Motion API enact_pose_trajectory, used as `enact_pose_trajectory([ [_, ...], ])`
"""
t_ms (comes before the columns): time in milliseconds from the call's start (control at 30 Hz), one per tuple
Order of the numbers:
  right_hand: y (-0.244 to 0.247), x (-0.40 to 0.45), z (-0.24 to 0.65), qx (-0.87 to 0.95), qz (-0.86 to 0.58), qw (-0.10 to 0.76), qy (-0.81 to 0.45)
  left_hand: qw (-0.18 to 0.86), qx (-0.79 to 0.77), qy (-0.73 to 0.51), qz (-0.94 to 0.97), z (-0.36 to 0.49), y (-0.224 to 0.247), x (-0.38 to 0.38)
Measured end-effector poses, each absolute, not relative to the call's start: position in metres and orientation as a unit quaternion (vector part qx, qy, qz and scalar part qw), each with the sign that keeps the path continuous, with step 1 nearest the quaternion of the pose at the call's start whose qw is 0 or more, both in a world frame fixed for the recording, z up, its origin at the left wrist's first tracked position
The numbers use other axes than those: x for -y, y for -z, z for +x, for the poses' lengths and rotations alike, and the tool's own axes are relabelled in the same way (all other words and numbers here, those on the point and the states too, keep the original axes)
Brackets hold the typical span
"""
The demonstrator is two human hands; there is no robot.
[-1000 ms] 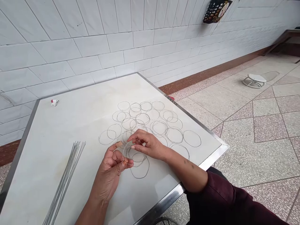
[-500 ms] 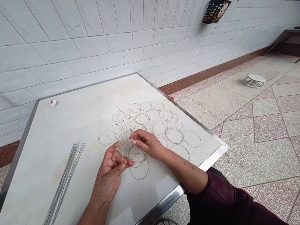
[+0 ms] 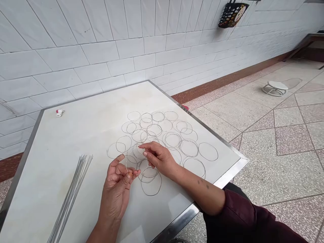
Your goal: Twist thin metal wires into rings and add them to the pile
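My left hand (image 3: 116,184) pinches a thin wire ring (image 3: 126,162) between thumb and fingers, low on its left side. My right hand (image 3: 159,158) holds the upper right of the same ring with thumb and forefinger. Both hands hover just above several overlapping wire rings (image 3: 164,135) lying on the white table top (image 3: 83,141). A bundle of straight wires (image 3: 72,190) lies to the left of my left hand. Far off at the table's back corner is a small red-and-white object (image 3: 60,112).
The table has a metal edge (image 3: 177,224). A white tiled wall (image 3: 101,50) rises behind it, with a dark patterned basket (image 3: 233,15) hanging there. A small white stand (image 3: 274,88) sits on the speckled tile floor (image 3: 278,175) to the right. My maroon sleeve (image 3: 240,216) shows at bottom right.
The held ring has shifted left and turned slightly between my fingers. My right hand's forefinger now reaches further left along the wire.
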State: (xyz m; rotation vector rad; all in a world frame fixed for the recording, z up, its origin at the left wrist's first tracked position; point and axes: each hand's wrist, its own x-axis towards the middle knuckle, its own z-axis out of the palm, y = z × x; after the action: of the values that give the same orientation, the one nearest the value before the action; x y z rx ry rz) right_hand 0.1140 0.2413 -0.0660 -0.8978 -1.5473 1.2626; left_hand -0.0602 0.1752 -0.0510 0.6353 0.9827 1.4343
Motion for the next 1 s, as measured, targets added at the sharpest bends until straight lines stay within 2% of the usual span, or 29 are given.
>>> enact_pose_trajectory([
  [167, 0.062, -0.241, 0.113, 0.510, -0.280, 0.422, -0.695, 0.578, -0.427, -0.644, 0.262, -0.061, 0.048, -0.175],
  [267, 0.065, -0.239, 0.109, 0.483, -0.218, 0.388, -0.754, 0.568, -0.427, -0.656, 0.254, -0.061, 0.048, -0.175],
  [800, 0.068, -0.235, 0.106, 0.528, -0.244, 0.363, -0.728, 0.588, -0.426, -0.640, 0.253, -0.061, 0.050, -0.175],
  [1000, 0.065, -0.234, 0.104, 0.524, -0.232, 0.385, -0.724, 0.592, -0.422, -0.637, 0.256, -0.061, 0.050, -0.173],
])
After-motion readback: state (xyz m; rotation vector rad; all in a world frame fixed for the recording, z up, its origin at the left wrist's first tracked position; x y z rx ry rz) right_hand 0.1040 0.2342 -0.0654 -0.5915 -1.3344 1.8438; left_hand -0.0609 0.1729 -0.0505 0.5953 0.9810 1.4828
